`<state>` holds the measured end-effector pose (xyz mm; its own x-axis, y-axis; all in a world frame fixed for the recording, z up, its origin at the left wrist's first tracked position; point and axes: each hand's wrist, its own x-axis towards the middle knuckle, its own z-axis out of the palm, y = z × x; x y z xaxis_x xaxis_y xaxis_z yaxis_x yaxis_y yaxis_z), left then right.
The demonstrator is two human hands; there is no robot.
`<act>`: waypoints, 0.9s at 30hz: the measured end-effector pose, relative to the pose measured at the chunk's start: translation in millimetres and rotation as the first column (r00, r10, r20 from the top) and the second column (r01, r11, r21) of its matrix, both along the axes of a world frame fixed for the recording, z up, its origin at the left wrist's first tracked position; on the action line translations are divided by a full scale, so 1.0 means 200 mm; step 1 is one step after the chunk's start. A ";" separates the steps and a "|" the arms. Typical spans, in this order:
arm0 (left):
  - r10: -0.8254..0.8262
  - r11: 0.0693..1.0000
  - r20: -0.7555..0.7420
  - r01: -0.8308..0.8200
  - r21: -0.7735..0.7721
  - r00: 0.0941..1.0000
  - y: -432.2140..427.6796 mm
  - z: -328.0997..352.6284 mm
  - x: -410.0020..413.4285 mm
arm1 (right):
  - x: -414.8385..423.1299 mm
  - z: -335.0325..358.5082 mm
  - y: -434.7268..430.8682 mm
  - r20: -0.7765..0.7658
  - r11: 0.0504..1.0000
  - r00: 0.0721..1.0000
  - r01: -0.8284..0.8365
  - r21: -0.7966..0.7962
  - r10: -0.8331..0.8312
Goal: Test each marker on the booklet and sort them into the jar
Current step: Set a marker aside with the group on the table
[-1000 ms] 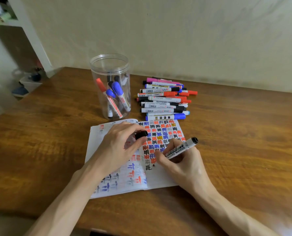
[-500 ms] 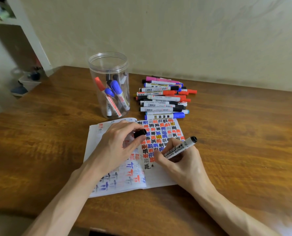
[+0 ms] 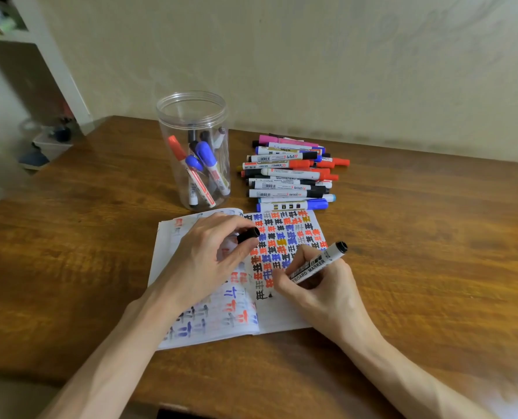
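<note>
Right hand (image 3: pixel 321 293) gripping black whiteboard marker (image 3: pixel 315 265) near nib, marking booklet (image 3: pixel 281 314); left hand (image 3: pixel 209 255) pinching cap (image 3: pixel 248 234); marker likely light, rigid, smooth-barrelled

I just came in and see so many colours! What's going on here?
The right hand holds a black marker, its tip on the open booklet, making a test mark. The left hand pinches the marker's cap. Some markers already stand in the jar; a pile lies beside it on the table.
</note>
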<state>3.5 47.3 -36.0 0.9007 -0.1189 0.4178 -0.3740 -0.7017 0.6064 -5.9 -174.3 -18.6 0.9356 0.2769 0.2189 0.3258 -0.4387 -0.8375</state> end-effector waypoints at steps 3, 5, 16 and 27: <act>-0.005 1.000 0.001 0.005 -0.014 1.000 0.00 0.01 0.00 | 0.00 0.00 0.00 -0.003 1.000 1.000 0.027 -0.003 -0.027; -0.008 1.000 0.005 0.008 -0.022 1.000 0.00 0.01 -0.01 | 0.01 0.00 0.00 -0.018 0.999 0.999 0.032 0.014 -0.032; -0.007 1.000 0.004 0.007 -0.010 1.000 0.00 0.00 0.00 | 0.02 -0.02 0.00 -0.010 0.999 1.000 0.025 0.044 -0.025; -0.006 1.000 0.011 0.006 -0.013 1.000 0.00 0.01 0.00 | 0.02 -0.01 0.00 -0.030 0.998 0.998 0.048 0.046 -0.047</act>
<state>2.7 46.9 -34.7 0.8954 -0.1188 0.4292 -0.3849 -0.6913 0.6116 -2.0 -174.8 -21.3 0.9537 0.2220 0.2030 0.2807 -0.4134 -0.8662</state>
